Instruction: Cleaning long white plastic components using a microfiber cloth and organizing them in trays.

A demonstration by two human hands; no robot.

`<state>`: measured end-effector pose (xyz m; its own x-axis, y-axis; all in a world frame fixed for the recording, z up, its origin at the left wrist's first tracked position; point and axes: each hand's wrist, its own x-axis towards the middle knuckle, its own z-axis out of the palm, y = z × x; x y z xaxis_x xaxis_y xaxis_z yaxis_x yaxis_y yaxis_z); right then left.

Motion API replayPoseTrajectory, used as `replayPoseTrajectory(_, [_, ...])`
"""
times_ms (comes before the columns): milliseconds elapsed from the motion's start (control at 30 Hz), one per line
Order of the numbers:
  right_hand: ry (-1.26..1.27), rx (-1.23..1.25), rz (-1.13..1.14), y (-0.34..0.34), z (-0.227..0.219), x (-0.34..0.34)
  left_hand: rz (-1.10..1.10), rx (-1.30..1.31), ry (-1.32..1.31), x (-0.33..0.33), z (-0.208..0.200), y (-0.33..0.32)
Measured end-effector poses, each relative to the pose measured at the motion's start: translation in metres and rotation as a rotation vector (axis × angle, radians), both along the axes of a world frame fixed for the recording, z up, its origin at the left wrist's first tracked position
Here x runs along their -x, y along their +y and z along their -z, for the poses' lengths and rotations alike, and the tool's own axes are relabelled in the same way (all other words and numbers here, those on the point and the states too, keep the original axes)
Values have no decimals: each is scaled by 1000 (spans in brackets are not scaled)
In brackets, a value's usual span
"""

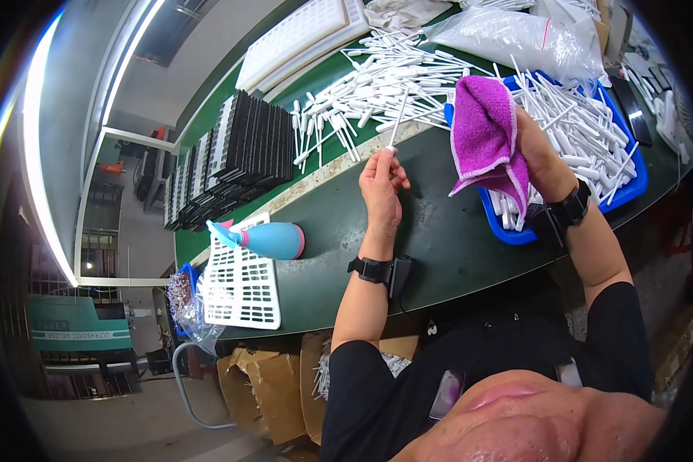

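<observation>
- The left hand is narrowed on one slim white stick, pinching it by its near end; the far end points up and away, toward the loose heap of sticks.
- That hold is small, so the stick could twist or slip if pushed sideways; dropped near the heap, it would be hard to tell from the rest.
- The right hand is closed on a purple cloth, which hangs in front of the blue basket; its fingertips are mostly hidden.
- The cloth's loose lower corner could catch the sticks jutting from the basket and drag some out.
- Several sticks reach past the rim, so a knock from the right forearm or wristband might spill them onto the surface.
- A blue spray bottle is beside the white slotted tray; whether upright or lying is unclear. A wide left-arm swing might knock it.
</observation>
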<state>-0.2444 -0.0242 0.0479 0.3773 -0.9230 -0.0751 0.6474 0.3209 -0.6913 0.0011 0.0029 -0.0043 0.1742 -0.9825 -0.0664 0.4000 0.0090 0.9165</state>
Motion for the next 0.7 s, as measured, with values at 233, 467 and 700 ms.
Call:
replayPoseTrajectory(233, [-313,17,-10,-18,2,-1,-76,34,16,18,-15,6])
replayPoseTrajectory(467, [83,-178,56,21,-4,-61,-65,820,-1088,79,6,34])
replayPoseTrajectory(700, [-300,253,-222,-20,10,8,1019,-311,489,84,-41,58])
